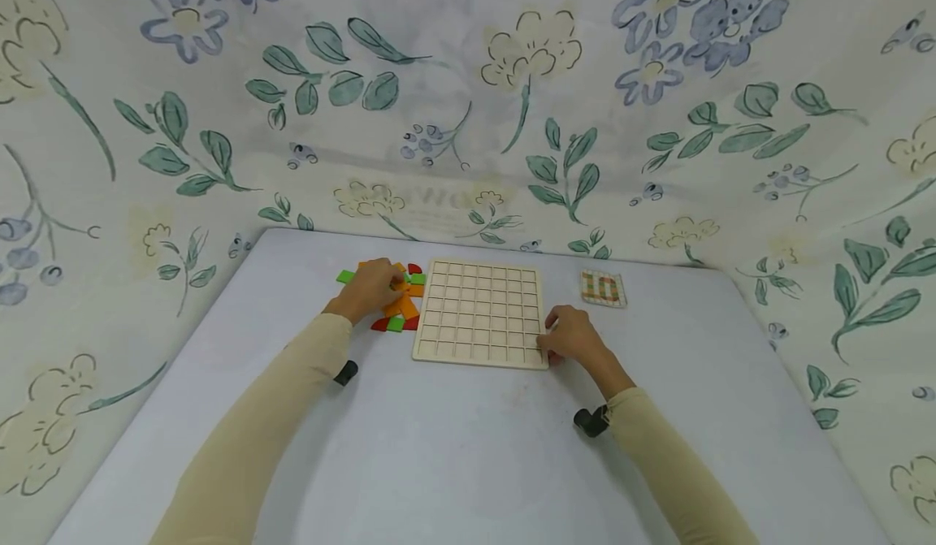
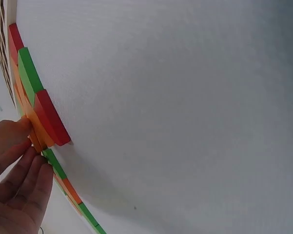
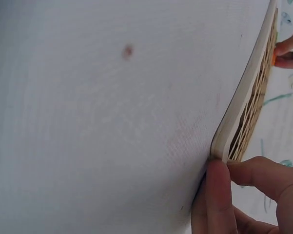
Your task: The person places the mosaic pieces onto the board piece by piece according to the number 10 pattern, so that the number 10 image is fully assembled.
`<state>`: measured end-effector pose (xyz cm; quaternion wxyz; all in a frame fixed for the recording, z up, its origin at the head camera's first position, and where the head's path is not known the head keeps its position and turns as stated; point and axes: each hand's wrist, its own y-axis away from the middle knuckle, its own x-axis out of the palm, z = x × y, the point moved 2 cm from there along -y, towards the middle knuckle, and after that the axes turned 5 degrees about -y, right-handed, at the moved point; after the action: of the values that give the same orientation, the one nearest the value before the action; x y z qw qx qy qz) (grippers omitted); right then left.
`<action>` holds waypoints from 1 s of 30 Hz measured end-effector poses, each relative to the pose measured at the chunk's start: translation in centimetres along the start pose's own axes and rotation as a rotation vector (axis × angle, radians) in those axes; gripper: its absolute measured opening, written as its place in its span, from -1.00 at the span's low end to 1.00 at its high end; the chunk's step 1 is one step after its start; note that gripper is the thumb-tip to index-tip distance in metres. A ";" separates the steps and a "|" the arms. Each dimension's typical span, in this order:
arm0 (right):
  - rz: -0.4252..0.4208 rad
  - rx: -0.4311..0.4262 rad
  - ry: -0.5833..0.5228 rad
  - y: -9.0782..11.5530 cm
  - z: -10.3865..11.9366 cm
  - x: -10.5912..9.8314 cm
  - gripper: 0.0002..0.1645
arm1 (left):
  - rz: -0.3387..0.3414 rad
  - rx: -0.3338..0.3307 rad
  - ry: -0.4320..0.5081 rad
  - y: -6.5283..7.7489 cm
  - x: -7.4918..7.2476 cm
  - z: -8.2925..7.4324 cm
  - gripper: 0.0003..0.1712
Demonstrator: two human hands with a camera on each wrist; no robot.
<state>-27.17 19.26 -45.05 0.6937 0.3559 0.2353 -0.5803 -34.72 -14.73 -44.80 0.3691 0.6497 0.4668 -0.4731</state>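
Flowered cloth hung behind and beside a pale counter in the head view. A wooden grid board lay in the middle, its squares bare. Just left of it sat a heap of coloured pieces, orange, green and red. The left hand rested on that heap, so the pieces lay directly under it and beside the board's left edge. The right hand held the board's near right corner. A small patterned card lay well apart to the right.

From the left wrist, fingers pinched an orange piece among the stacked pieces.

From the right wrist, the thumb and curled fingers gripped the board's corner.
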 end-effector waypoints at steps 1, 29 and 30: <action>0.002 0.002 -0.010 0.0 0.0 0.0 -0.65 | -0.003 0.001 0.001 -0.1 0.0 -0.1 -0.65; 0.050 0.035 0.015 -1.0 -0.2 -0.3 -0.69 | -0.112 0.468 0.035 -6.4 2.7 -12.2 -0.79; 0.050 0.040 0.022 -1.1 -0.2 -0.3 -0.69 | -0.103 0.471 0.025 -6.6 2.8 -12.7 -0.79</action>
<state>-28.28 19.58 -45.20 0.6980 0.3820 0.2223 -0.5634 -37.28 -0.41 -44.17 0.1770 0.6990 0.3806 -0.5789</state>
